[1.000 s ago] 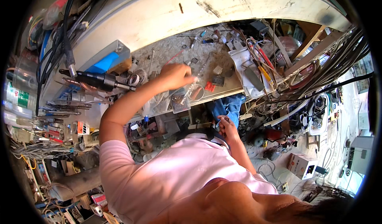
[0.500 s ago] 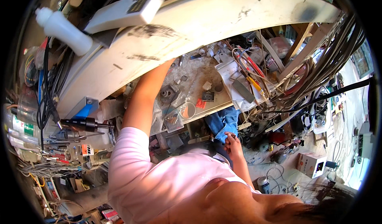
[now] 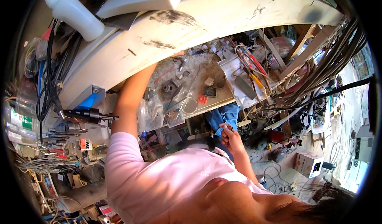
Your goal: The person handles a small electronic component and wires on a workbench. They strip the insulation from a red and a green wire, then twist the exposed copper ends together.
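Behind the cream beam [image 3: 227,15], the left hand [image 3: 178,54] is largely hidden; only fingertips emerge, so its grip cannot be told. Near them, on the littered bench [image 3: 225,95], lies a small cylinder [image 3: 182,64], its kind unclear. Right hand [image 3: 231,139]: fingers curled beside blue denim [image 3: 223,113]; anything pinched is too small to tell.

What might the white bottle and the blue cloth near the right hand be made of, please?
The white bottle looks like smooth plastic, given its milky, softly shiny wall. The blue cloth near the right hand seems matt cotton, possibly denim, from its faded folds.
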`<state>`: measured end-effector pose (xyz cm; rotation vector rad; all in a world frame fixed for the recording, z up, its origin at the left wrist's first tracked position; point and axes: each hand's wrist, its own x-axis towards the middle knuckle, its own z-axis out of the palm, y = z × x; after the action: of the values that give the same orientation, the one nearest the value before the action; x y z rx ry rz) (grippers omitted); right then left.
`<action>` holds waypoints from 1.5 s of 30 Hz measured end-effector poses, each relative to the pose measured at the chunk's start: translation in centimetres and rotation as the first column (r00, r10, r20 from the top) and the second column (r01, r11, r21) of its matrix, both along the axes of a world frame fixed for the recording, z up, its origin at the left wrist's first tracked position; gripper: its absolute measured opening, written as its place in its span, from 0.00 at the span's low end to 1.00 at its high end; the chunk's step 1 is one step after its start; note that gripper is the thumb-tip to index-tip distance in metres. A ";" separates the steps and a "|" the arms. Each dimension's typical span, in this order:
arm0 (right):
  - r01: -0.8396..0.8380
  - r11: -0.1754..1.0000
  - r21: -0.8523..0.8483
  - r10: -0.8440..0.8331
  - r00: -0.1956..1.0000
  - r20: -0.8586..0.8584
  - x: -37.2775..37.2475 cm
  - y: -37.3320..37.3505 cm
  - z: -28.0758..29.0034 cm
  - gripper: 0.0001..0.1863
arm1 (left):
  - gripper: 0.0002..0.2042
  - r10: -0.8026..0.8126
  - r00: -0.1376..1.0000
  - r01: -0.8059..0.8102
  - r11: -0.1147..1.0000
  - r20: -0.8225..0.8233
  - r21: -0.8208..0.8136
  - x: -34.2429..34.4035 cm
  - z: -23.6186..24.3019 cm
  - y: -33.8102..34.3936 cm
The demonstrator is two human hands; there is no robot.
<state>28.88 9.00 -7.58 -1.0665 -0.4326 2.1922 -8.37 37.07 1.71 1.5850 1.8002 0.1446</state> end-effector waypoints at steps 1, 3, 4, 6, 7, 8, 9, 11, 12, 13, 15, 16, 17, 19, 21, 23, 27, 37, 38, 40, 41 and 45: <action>-0.032 0.999 0.021 0.033 0.997 -0.066 -0.3 0.4 1.7 0.10 | 0.14 0.128 0.912 -0.120 0.992 0.391 -0.043 -2.6 -0.7 -0.9; 0.003 0.999 0.046 0.001 0.997 -0.075 -0.7 1.2 5.1 0.10 | 0.12 0.081 0.801 -0.004 0.992 0.593 -0.130 0.1 -0.3 -1.0; -0.018 0.995 0.095 0.025 0.997 -0.077 -1.2 2.1 6.4 0.11 | 0.11 -0.052 0.903 0.101 0.990 0.426 -0.094 1.2 2.6 -3.2; -0.067 0.974 0.215 0.122 0.960 -0.253 -3.1 4.4 7.6 0.12 | 0.12 0.009 0.892 0.083 0.980 0.452 -0.183 0.1 5.8 -7.2; -0.009 0.980 0.197 0.075 0.942 -0.326 -4.6 5.6 8.2 0.12 | 0.12 0.002 0.873 0.109 0.974 0.488 -0.198 0.5 6.6 -8.2; 0.051 0.982 0.180 0.025 0.918 -0.396 -6.2 6.8 8.8 0.12 | 0.12 -0.009 0.851 0.138 0.968 0.525 -0.208 1.0 7.0 -9.0; 0.104 0.987 0.121 -0.044 0.905 -0.422 -7.8 7.8 9.8 0.13 | 0.13 -0.034 0.875 0.132 0.977 0.482 -0.170 1.9 7.0 -9.9; 0.180 0.982 0.050 -0.132 0.861 -0.491 -10.1 9.7 10.2 0.14 | 0.12 -0.079 0.873 0.177 0.971 0.481 -0.161 4.3 7.6 -11.5; 0.191 0.981 0.039 -0.140 0.831 -0.539 -11.2 10.7 9.2 0.14 | 0.12 -0.095 0.873 0.191 0.969 0.478 -0.158 5.0 7.8 -12.1; 0.203 0.979 0.028 -0.148 0.797 -0.585 -11.8 11.3 8.5 0.14 | 0.15 -0.135 0.862 0.250 0.952 0.489 -0.178 5.2 7.4 -12.2; 0.272 0.962 -0.001 -0.231 0.818 -0.527 -12.6 11.5 8.6 0.14 | 0.20 -0.220 0.871 0.290 0.952 0.439 -0.099 6.3 8.4 -12.9; 0.309 0.951 -0.014 -0.275 0.823 -0.497 -12.7 11.7 8.6 0.15 | 0.22 -0.263 0.873 0.314 0.948 0.411 -0.060 6.7 8.8 -12.9; 0.324 0.945 -0.043 -0.298 0.801 -0.519 -13.0 11.7 8.3 0.14 | 0.20 -0.280 0.837 0.306 0.952 0.470 0.023 5.7 7.5 -12.3; 0.280 0.953 -0.120 -0.296 0.767 -0.570 -12.7 11.6 6.7 0.13 | 0.18 -0.211 0.863 0.177 0.977 0.459 0.115 5.0 5.7 -9.9; 0.241 0.944 -0.227 -0.326 0.789 -0.520 -12.6 11.1 7.4 0.10 | 0.16 -0.198 0.932 0.111 0.953 0.303 0.281 3.5 3.7 -6.5; 0.244 0.954 -0.173 -0.299 0.798 -0.523 -11.0 11.1 6.5 0.09 | 0.12 -0.225 0.974 0.206 0.876 -0.009 0.437 4.7 0.4 -0.6; 0.097 0.984 -0.149 -0.162 0.830 -0.533 -10.4 9.2 7.4 0.08 | 0.12 -0.046 0.926 0.225 0.866 -0.376 0.447 3.1 -2.0 3.3; -0.017 0.996 -0.087 -0.034 0.831 -0.555 -9.0 7.2 7.4 0.08 | 0.12 -0.090 0.913 0.218 0.932 -0.397 0.291 1.0 -2.4 4.7; -0.022 0.997 -0.077 -0.024 0.833 -0.553 -9.0 7.3 7.2 0.08 | 0.12 -0.103 0.921 0.219 0.935 -0.376 0.281 0.8 -2.1 4.5; -0.024 0.996 -0.089 -0.028 0.841 -0.540 -9.0 7.3 7.0 0.07 | 0.12 -0.116 0.933 0.213 0.942 -0.341 0.261 0.5 -1.7 4.0; -0.027 0.995 -0.094 -0.027 0.847 -0.531 -9.0 7.4 7.1 0.07 | 0.11 -0.117 0.936 0.210 0.942 -0.333 0.261 0.4 -1.5 4.0; -0.064 0.995 -0.073 0.019 0.865 -0.502 -9.2 7.0 7.0 0.07 | 0.11 -0.099 0.939 0.197 0.939 -0.328 0.280 0.6 -1.6 3.3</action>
<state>19.72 16.01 -0.53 -0.4895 -0.1234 2.4339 -7.78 40.38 0.16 2.0595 1.9541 0.1149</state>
